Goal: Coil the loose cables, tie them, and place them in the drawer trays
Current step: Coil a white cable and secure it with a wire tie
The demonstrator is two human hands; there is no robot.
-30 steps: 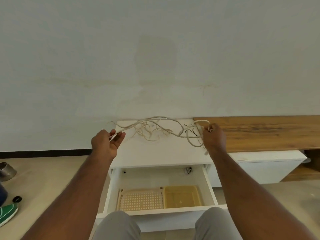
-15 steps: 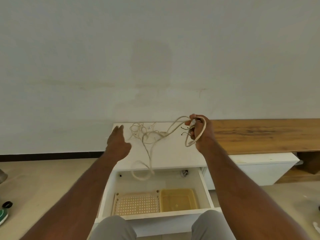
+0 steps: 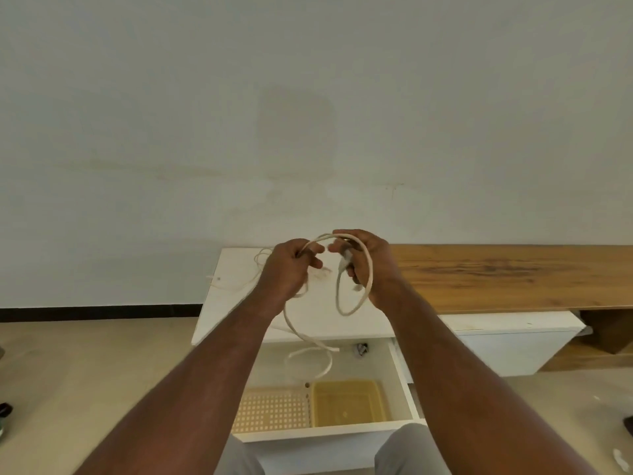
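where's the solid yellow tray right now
In the head view the solid yellow tray sits low and centre in the open drawer, on its right side, right beside the perforated tray.

Both hands, left hand and right hand, gripping one cream cable (tail dangling) above open drawer.

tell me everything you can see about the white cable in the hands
The cable is thin, off-white and looks like flexible plastic-sheathed cord. The right hand grips one loop of it, which hangs down beside the palm, with what seems a plug end inside the grip. The cable arches across to the left hand, which pinches it. From there a loose tail drops over the white cabinet top and curls into the open drawer above the trays. It is only partly coiled and not tied.
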